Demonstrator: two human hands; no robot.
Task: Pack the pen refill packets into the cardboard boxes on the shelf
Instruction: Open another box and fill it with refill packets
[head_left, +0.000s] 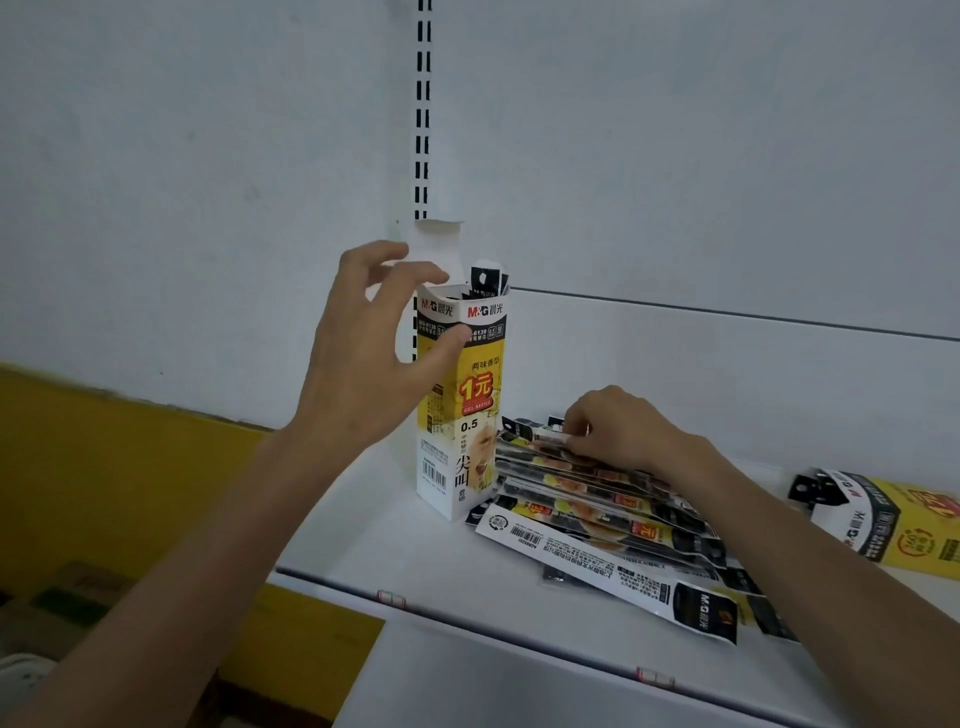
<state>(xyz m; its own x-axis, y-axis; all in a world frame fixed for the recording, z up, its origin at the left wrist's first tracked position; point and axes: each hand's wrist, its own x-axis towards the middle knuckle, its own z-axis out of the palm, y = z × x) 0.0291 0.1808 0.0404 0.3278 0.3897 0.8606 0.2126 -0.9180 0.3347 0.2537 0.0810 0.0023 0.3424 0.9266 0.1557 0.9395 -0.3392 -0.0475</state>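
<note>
head | left hand (363, 358) curled round top of upright box (462, 415), centre | right hand (618, 431) pinching top packet (550, 434) of packet pile (597, 514), right of box | second box (893, 525) lying far right | white shelf (363, 530), slotted rail (423, 104) top centre, yellow wall (104, 467) lower left

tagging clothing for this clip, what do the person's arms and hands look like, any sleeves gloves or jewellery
The left arm and right arm are bare up to the frame edge, with no sleeves in view. The left hand and right hand are bare too: no gloves, and no rings, watch or bracelet show on the sides the camera sees.
</note>
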